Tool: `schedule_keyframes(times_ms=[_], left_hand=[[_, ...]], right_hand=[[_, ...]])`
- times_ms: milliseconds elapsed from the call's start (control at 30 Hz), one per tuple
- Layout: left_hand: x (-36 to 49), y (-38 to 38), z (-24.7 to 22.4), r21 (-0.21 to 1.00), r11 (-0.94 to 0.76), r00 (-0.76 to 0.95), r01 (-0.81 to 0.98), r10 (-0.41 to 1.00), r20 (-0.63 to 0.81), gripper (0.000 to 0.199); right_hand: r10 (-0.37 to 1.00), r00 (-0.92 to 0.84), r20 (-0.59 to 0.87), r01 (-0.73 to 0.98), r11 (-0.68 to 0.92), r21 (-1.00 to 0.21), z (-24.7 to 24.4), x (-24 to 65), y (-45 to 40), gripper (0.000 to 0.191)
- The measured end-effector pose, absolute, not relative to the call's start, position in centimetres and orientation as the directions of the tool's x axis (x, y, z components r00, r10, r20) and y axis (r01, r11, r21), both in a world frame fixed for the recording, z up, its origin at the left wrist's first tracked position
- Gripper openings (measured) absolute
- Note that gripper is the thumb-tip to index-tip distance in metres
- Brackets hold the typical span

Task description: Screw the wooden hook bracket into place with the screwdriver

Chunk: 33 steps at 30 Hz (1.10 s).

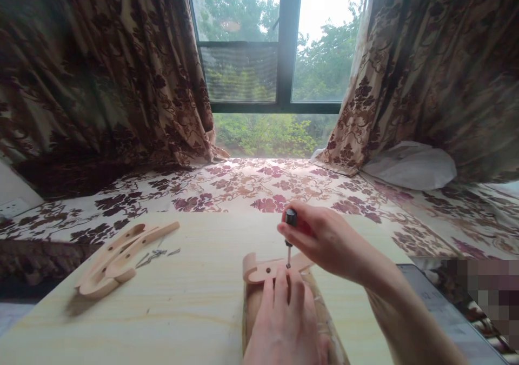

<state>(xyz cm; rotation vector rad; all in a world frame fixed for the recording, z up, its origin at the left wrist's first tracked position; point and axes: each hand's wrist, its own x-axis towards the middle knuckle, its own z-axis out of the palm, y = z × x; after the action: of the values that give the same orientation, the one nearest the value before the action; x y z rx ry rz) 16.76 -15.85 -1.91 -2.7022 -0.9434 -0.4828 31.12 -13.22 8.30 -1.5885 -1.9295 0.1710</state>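
My right hand (320,238) is closed around a screwdriver (291,217) with a dark handle, held upright. Its metal shaft points down at a curved light-wood piece (256,273) with a dark hole in it. My left hand (281,316) bears on that piece, fingers bent and fingertips close to the screwdriver tip; its thumb is mostly hidden. The tip's contact point is partly covered by these fingers, so a screw there cannot be made out. Beneath the piece and my left hand lies a brownish wooden board (252,303) with a worn edge.
On the left of the pale wooden table (182,311) lie two more curved wooden pieces (121,257) with holes. Several loose screws (152,257) are beside them. A dark-edged flat device (441,311) is at the right. Behind are a flowered cloth (235,184), curtains and a window.
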Motion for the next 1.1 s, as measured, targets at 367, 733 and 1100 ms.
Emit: schedule_keyframes(times_ms=[367, 733, 1100], left_hand=[[17.3, -15.7, -2.9, -0.102, -0.756, 0.709, 0.646, 0.546, 0.445, 0.058], [16.6, -15.7, -0.9, -0.167, -0.804, 0.801, 0.57, 0.499, 0.33, 0.053], [16.5, -15.7, -1.0, -0.188, -0.788, 0.776, 0.586, 0.48, 0.409, 0.053]], right_hand=[[0.929, -0.099, 0.356, 0.828, 0.275, -0.488, 8.6, 30.9, -13.7, 0.018], [0.923, -0.044, 0.383, 0.831, 0.247, -0.499, 8.5, 31.6, -13.4, 0.02], [0.932, -0.008, 0.362, 0.845, 0.2, -0.496, 8.7, 31.4, -13.2, 0.021]])
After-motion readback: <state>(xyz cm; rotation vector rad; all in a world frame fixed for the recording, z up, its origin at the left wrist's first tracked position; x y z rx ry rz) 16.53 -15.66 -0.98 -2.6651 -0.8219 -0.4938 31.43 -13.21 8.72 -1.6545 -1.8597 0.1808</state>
